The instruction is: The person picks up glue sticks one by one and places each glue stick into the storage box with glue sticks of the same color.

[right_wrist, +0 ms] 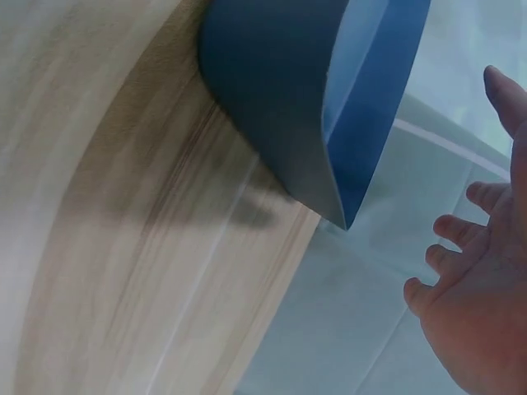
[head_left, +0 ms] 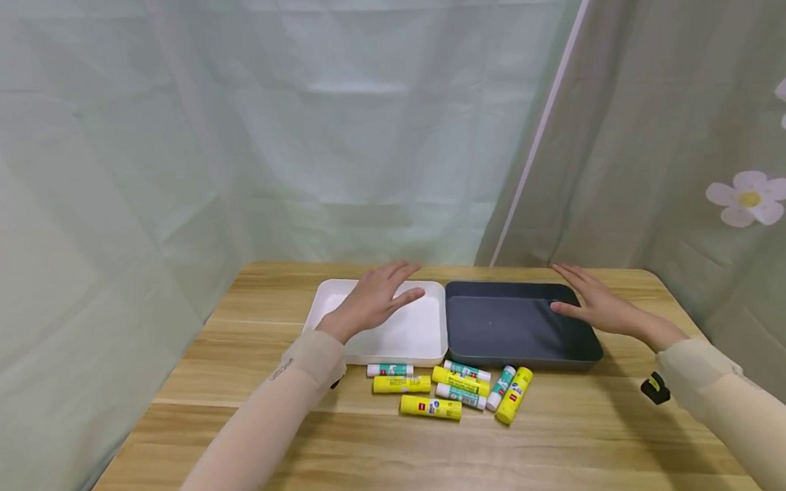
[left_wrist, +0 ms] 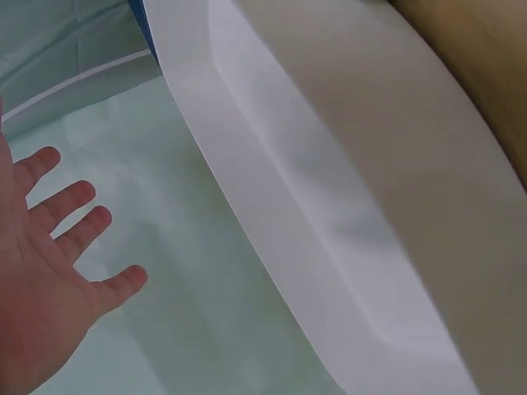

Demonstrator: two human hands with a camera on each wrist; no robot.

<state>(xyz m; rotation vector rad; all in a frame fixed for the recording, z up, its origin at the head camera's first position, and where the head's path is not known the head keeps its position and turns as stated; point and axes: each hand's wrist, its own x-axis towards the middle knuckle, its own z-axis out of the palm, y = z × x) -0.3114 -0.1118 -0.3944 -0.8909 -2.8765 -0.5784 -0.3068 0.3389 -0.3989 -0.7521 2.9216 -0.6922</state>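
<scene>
My left hand (head_left: 376,298) is held over the white tray (head_left: 424,336), fingers spread and nothing in them. In the left wrist view the same hand (left_wrist: 45,263) appears with straight fingers beside the tray's wall (left_wrist: 247,177). Over the right end of the dark grey tray (head_left: 497,329) is my right hand (head_left: 596,305), its fingers extended and holding nothing. The right wrist view has this hand (right_wrist: 486,288) apart from the dark tray's corner (right_wrist: 272,90). In front of both trays lie several glue sticks, some yellow (head_left: 431,407), others white and green (head_left: 461,396).
The trays stand side by side toward the back of a wooden table (head_left: 378,461). Pale curtains (head_left: 360,128) hang behind it and along both sides, one printed with white flowers (head_left: 751,198). A small black device (head_left: 655,388) sits at my right wrist.
</scene>
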